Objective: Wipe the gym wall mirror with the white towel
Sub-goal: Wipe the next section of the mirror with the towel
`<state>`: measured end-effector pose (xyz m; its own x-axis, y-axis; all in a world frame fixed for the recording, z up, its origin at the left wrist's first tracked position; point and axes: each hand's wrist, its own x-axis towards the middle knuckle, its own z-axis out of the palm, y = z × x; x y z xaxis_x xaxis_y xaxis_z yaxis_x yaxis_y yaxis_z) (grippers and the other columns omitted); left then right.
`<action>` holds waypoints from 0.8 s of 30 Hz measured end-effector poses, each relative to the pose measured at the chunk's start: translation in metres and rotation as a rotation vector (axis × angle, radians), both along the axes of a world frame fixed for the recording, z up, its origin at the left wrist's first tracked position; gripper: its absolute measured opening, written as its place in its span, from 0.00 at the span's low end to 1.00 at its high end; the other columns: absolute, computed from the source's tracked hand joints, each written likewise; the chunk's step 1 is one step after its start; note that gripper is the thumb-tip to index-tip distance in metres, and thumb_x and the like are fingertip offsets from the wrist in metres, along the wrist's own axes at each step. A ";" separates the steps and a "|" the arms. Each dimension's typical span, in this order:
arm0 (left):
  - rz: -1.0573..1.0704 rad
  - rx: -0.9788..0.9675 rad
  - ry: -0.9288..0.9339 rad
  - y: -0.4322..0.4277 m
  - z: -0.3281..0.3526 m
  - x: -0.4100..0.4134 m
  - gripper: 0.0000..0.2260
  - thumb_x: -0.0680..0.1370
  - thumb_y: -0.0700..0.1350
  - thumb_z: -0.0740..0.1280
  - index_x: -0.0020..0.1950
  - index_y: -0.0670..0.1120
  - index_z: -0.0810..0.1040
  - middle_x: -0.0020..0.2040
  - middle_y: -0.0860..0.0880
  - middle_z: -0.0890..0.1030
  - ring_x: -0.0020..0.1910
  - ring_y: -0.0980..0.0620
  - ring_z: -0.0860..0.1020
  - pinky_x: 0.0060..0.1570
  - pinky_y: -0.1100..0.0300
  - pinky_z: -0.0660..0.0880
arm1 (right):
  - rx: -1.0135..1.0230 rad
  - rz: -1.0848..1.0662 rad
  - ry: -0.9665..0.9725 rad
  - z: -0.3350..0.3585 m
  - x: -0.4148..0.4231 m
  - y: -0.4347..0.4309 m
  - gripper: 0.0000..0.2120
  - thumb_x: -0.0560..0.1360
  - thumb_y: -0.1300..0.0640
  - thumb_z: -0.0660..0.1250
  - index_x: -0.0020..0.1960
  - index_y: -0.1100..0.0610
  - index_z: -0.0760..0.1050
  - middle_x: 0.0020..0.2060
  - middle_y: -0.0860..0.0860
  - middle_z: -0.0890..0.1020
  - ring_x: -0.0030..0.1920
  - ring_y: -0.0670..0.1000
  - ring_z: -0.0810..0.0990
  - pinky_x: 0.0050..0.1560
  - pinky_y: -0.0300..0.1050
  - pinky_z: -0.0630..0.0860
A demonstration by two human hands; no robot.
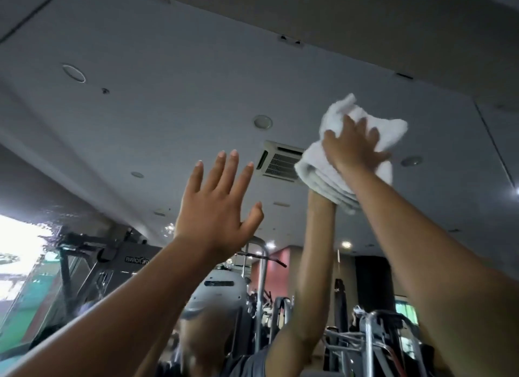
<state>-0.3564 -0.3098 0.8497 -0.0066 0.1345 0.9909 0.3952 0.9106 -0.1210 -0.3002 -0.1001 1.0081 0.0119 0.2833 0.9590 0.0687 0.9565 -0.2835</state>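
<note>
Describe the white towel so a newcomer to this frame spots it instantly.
The mirror fills most of the view, reflecting the gym ceiling. Upper right, just right of the reflected air vent, the right hand presses the towel against the glass. It is the only white, folded cloth; the left hand beside it is empty.

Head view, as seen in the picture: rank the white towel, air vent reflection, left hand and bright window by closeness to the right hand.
1. white towel, pressed under the right hand
2. air vent reflection, just left
3. left hand, further left, lower
4. bright window, far left edge
</note>
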 end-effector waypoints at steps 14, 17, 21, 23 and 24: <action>-0.011 -0.145 0.185 -0.051 -0.040 -0.015 0.33 0.79 0.58 0.53 0.75 0.35 0.67 0.75 0.37 0.67 0.75 0.41 0.67 0.72 0.47 0.56 | 0.326 0.007 -0.056 -0.037 0.003 0.027 0.32 0.72 0.40 0.50 0.75 0.43 0.65 0.75 0.51 0.68 0.74 0.60 0.65 0.68 0.70 0.64; 0.003 -0.235 0.221 -0.071 -0.041 -0.019 0.33 0.79 0.58 0.53 0.75 0.36 0.68 0.75 0.38 0.68 0.75 0.42 0.68 0.72 0.50 0.57 | 0.125 -0.039 -0.008 -0.024 -0.013 -0.044 0.29 0.76 0.40 0.50 0.77 0.43 0.61 0.76 0.51 0.63 0.75 0.59 0.62 0.68 0.69 0.59; -0.008 -0.213 0.208 -0.082 -0.057 -0.021 0.32 0.80 0.58 0.52 0.77 0.37 0.65 0.77 0.39 0.65 0.77 0.43 0.64 0.74 0.47 0.56 | 0.507 0.009 -0.114 -0.080 -0.015 -0.107 0.31 0.75 0.38 0.48 0.78 0.38 0.58 0.80 0.45 0.56 0.79 0.51 0.53 0.70 0.67 0.54; -0.010 -0.184 0.190 -0.082 -0.065 -0.021 0.32 0.80 0.57 0.54 0.77 0.36 0.64 0.78 0.39 0.64 0.78 0.43 0.62 0.75 0.44 0.56 | 0.794 -0.031 -0.182 -0.120 -0.009 -0.100 0.30 0.77 0.38 0.51 0.78 0.39 0.58 0.81 0.45 0.55 0.80 0.50 0.52 0.69 0.65 0.56; -0.011 -0.173 0.180 -0.082 -0.069 -0.021 0.33 0.80 0.57 0.55 0.78 0.36 0.63 0.78 0.39 0.63 0.78 0.43 0.61 0.75 0.43 0.56 | 0.908 -0.049 -0.212 -0.137 -0.006 -0.086 0.29 0.78 0.40 0.53 0.78 0.40 0.59 0.81 0.45 0.55 0.80 0.50 0.52 0.67 0.64 0.58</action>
